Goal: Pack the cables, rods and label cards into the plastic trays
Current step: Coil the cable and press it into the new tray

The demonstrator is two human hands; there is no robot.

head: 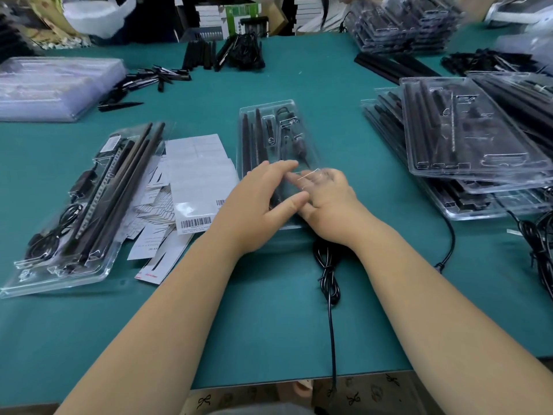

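Tray [270, 115] at centre of teal tabletop [329, 85], long axis running near to far; rods [250, 139] seated in left channels, small clips and a probe-like piece in right pockets. Near end hidden under both hands. Left hand [260, 202] laid over near-left part, fingers [278, 169] straight and loosely spread, thumb out toward the right hand. Right hand [326, 199] over near-right corner, blurred; fingers seem extended on the plastic, pinching or not cannot tell. Bundled black cable [327, 265] on tabletop just near of tray, not yet inside, tail running off the near edge.

Likely step: steadying tray before cable goes in. Advice: hold tray flat with left palm, keep rods pressed into channels, tuck cable coil whole into the free pocket, avoid snagging the clips.

Label cards [197, 175] loose just left of tray; packed tray [74, 211] further left; tray stack [478, 145] at right.
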